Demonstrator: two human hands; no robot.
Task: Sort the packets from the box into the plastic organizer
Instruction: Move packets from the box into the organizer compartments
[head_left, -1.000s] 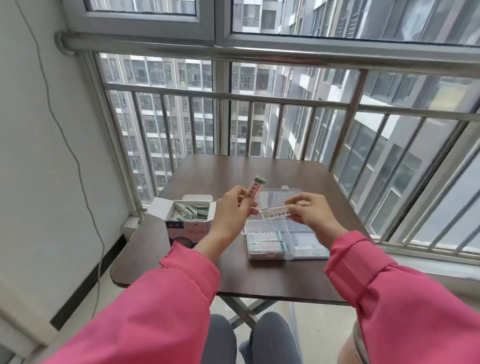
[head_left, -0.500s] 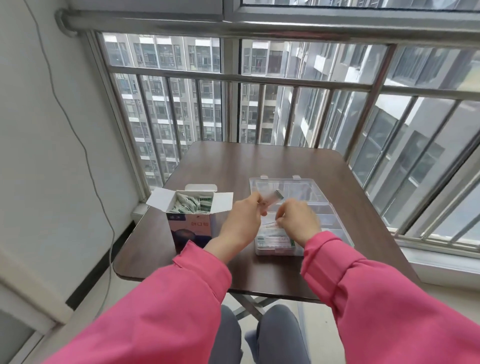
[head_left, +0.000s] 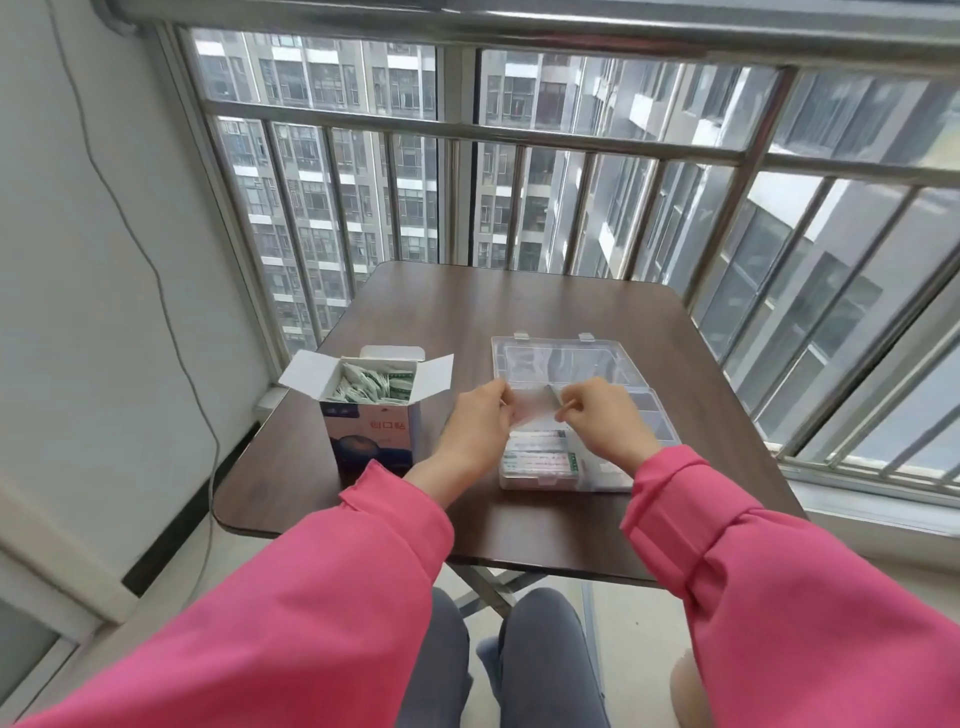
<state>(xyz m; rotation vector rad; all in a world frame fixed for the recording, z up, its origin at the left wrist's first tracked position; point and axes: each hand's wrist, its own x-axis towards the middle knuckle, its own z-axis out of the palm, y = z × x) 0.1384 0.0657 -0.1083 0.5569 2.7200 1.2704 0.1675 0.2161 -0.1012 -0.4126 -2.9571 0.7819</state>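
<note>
**Packet going into the organizer, both hands on it**

Left hand (head_left: 480, 426) and right hand (head_left: 597, 415) each pinch an end of one blurred packet (head_left: 535, 410), held level just above the organizer (head_left: 649, 415), likely so it drops flat into a near-left slot. That slot already holds a stack of packets (head_left: 540, 457); two show clearly, any more underneath can't be told. The lid lies flat behind, out of the way. One box (head_left: 371, 415) sits left of the organizer on the table (head_left: 571, 306), flaps open for easy reach, still full of packets, too jumbled to count.
</note>
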